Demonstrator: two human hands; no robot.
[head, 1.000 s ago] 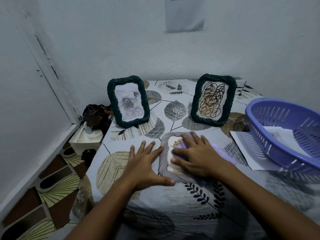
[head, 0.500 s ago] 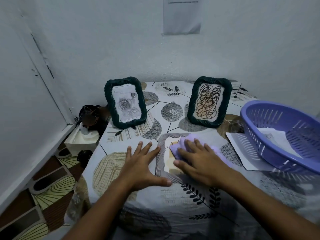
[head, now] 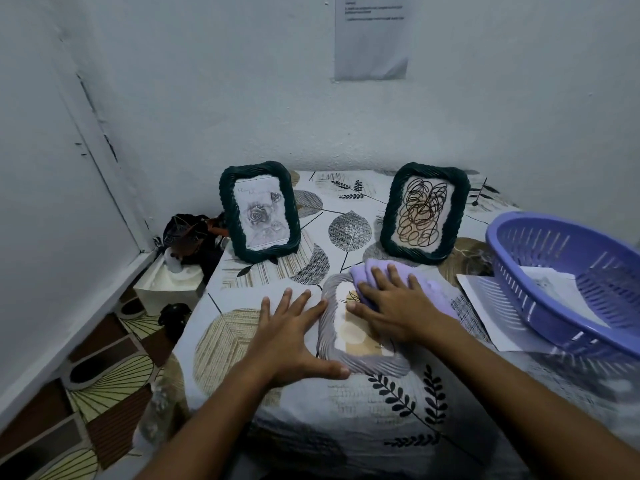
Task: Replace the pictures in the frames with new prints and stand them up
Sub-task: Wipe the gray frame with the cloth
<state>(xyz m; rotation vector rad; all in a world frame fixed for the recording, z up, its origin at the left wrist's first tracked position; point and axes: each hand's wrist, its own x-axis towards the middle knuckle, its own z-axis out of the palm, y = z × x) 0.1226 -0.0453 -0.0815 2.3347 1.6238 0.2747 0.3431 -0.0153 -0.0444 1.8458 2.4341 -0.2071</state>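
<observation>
Fingers of the left hand point(head: 289, 336) splayed flat on the tabletop point(head: 242, 344), thumb against the near-left edge of the grey frame point(head: 349, 348). Right hand point(head: 394, 311) flat, fingers straight, pressing a lilac cloth point(head: 408, 278) onto that frame (lying face up, centre). Two dark green frames stand upright: rose print point(head: 260, 212) at 11 o'clock, scribble print point(head: 425, 213) at 1. Purple basket point(head: 540, 271) at 3, on loose paper point(head: 488, 310).

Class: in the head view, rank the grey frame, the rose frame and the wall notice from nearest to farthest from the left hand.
1. Grey frame: lying flat, touching the left hand.
2. Rose frame: standing behind the hand.
3. Wall notice: high on the wall.
</observation>
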